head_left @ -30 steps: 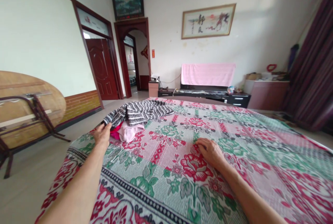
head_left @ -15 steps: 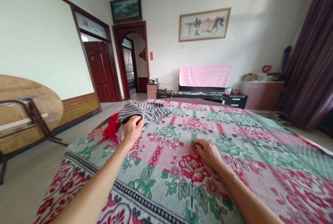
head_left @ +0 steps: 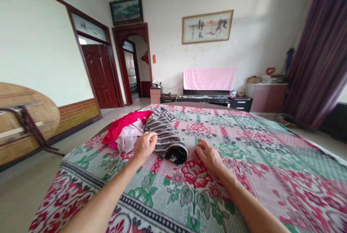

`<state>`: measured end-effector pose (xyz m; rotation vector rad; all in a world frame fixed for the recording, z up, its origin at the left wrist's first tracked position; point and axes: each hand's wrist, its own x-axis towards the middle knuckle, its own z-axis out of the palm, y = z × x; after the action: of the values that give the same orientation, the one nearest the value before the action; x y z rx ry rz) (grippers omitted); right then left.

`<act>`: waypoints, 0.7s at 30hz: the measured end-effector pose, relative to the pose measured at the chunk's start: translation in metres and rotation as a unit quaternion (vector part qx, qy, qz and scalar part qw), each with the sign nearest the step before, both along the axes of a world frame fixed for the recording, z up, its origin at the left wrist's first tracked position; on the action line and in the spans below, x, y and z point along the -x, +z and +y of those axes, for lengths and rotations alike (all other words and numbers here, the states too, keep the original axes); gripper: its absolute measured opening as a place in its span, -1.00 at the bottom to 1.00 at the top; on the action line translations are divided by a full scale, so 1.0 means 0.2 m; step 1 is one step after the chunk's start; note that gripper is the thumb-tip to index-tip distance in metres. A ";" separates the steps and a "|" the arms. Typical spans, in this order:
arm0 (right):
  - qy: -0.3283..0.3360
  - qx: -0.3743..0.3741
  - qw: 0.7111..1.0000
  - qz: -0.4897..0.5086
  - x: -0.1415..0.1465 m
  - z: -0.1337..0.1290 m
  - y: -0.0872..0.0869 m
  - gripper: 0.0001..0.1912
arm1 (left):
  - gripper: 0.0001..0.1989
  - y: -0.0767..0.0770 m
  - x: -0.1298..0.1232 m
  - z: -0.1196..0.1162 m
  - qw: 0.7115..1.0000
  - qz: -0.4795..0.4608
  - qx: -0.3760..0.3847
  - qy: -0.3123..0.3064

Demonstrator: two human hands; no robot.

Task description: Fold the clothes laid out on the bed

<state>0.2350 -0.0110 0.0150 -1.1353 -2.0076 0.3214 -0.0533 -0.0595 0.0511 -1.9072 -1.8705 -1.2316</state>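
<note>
The big flowery cloth (head_left: 200, 197) lies under everything. On it, the black-and-white stripy garment (head_left: 165, 133) is bunched, its round dark opening facing the person. The left hand (head_left: 146, 144) has curled fingers beside it; I can't tell if they pinch. The right hand (head_left: 210, 155) is loosely spread.

Floral cloth (head_left: 238, 182), striped garment (head_left: 165, 133), red-pink bundle (head_left: 126, 128)

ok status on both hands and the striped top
Left hand at striped top, grip unclear. Right hand open, beside it. Pink and red clothes against its left side.
</note>
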 end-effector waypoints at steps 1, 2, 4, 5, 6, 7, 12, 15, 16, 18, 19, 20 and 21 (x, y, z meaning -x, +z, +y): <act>0.014 0.013 1.000 0.002 0.03 -0.02 0.01 -0.61 | -0.74 -0.03 0.05 0.02 1.000 -0.001 0.014 0.026; 0.028 0.025 0.999 0.001 0.06 -0.04 0.02 -0.59 | -0.71 -0.06 0.09 0.03 0.998 0.000 0.038 0.050; 0.052 0.047 0.997 -0.017 0.12 -0.08 0.03 -0.51 | -0.65 -0.11 0.14 0.05 0.993 0.016 0.092 0.072; 0.058 0.051 0.997 -0.031 0.15 -0.10 0.03 -0.48 | -0.65 -0.13 0.15 0.06 0.990 0.031 0.114 0.072; 0.058 0.050 0.996 -0.048 0.18 -0.12 0.03 -0.45 | -0.66 -0.15 0.15 0.06 0.988 0.049 0.128 0.066; 0.053 0.042 0.996 -0.065 0.21 -0.14 0.03 -0.42 | -0.67 -0.17 0.15 0.07 0.987 0.069 0.134 0.056; 0.021 0.006 0.993 -0.115 0.27 -0.16 0.00 -0.40 | -0.73 -0.20 0.09 0.08 0.989 0.100 0.109 0.030; 0.006 0.008 0.992 -0.124 0.27 -0.15 -0.01 -0.43 | -0.72 -0.17 0.05 0.07 0.991 0.081 0.107 0.018; 0.002 0.008 0.992 -0.126 0.27 -0.15 -0.02 -0.44 | -0.71 -0.16 0.03 0.07 0.991 0.073 0.109 0.010; -0.001 0.003 0.992 -0.124 0.26 -0.13 -0.02 -0.47 | -0.69 -0.12 -0.02 0.06 0.992 0.055 0.110 -0.012; -0.002 0.001 0.993 -0.116 0.25 -0.11 -0.03 -0.48 | -0.68 -0.10 -0.06 0.04 0.993 0.044 0.109 -0.024; -0.005 -0.004 0.994 -0.109 0.24 -0.09 -0.03 -0.48 | -0.68 -0.08 -0.10 0.03 0.993 0.034 0.107 -0.039; -0.010 -0.006 0.996 -0.092 0.21 -0.07 -0.02 -0.48 | -0.68 -0.06 -0.14 0.01 0.993 0.023 0.103 -0.056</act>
<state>0.1926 -0.0242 0.0109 -1.2138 -2.1531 0.2001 -0.0256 -0.0578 0.0393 -2.1537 -1.9568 -1.0498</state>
